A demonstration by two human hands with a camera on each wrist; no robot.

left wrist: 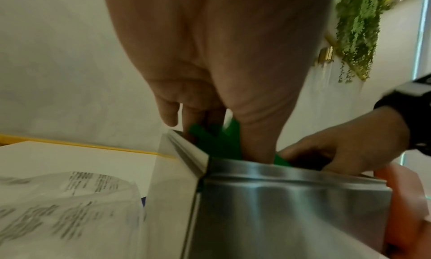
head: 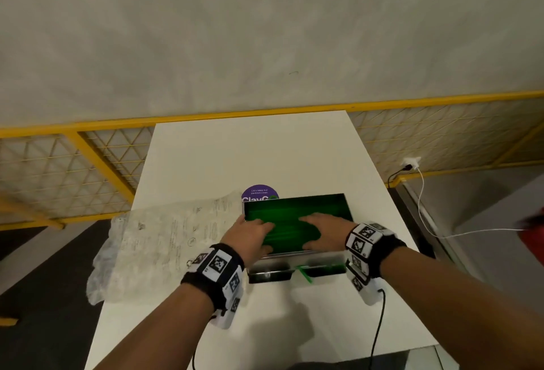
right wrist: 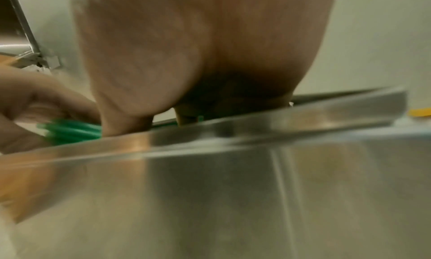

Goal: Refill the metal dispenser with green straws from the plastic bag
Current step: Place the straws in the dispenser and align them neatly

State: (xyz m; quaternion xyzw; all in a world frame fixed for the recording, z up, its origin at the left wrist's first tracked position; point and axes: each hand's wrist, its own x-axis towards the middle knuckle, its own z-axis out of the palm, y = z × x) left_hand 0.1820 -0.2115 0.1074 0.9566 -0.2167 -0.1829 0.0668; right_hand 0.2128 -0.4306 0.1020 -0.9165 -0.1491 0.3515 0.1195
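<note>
My forearms enter from the near edge; the left hand and right hand both lie palm-down on the green straws inside the open metal dispenser, which stands mid-table. Fingers of both hands are loosely spread and fairly straight, pressing the bundle, not pinching it. The plastic bag lies flat, touching the dispenser's left side, and looks empty. I judge the step to be levelling the load. The straws' long axis runs left to right, parallel to the near rim. One stray straw sits askew in the front tray; next move: straighten it, then withdraw both hands.
</note>
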